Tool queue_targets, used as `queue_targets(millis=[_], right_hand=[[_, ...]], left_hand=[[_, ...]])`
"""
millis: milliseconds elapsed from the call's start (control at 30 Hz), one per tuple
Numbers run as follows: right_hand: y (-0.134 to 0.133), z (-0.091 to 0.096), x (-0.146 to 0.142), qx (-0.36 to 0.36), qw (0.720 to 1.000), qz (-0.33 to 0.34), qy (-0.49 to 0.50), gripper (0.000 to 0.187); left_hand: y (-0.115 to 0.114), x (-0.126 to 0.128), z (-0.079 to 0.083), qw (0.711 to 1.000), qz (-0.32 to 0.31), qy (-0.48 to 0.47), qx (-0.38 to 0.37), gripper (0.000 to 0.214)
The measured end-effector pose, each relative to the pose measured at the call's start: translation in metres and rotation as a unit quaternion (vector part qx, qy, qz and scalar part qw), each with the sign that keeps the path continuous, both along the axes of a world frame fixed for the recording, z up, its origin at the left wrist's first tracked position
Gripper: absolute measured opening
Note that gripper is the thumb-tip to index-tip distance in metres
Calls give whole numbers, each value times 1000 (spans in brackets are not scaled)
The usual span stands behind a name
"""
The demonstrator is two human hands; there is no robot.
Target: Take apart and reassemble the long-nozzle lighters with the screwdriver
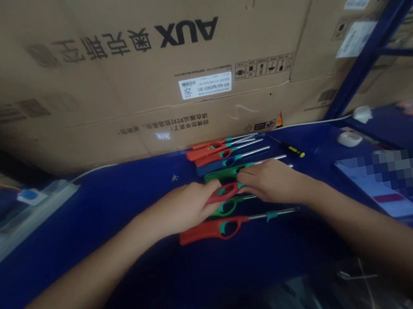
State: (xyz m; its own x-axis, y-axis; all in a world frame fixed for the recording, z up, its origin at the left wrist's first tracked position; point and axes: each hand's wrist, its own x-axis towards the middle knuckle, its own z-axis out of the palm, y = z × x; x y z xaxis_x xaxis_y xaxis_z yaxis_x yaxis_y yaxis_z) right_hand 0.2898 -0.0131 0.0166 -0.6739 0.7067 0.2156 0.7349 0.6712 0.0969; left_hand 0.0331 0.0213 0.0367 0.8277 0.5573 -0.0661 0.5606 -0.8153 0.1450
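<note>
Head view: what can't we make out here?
All in the head view:
Held red lighter: most of its metal tube is hidden by the right hand.
Right hand's grip: its curled fingertips are hidden by the hand itself.
Green lighter just below: handle end behind the left hand, tube end behind the right.
Carton label: finest print too small and blurred.
Pale flat item: partly covered by pixelation.

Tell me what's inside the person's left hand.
The left hand holds a red-and-teal plastic lighter, partly showing past the fingers. The handle's rear end is covered by the hand.
</note>
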Motion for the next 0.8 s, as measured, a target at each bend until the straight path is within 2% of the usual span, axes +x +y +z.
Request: queue_targets(millis=[233,400,500,667,733,800], right_hand=[[-4,0,-6,-37,999,34,10,38],[-6,-1,-8,-64,997,39,17,34],[-6,2,-7,-80,996,33,33,34],[-6,14,0,-155,978,10,140,26],[-9,17,-1,-168,970,22,175,26],[-12,15,-6,-147,970,36,190,26]], left_hand=[[-5,-8,10,994,-12,-27,-102,39],[-6,-11,12,994,-8,-3,-112,40],[-7,-10,11,997,-9,8,-82,40],[-12,2,6,996,38,19,82,36],[-16,8,5,994,45,14,97,44],[-20,13,5,997,44,12,64,49]])
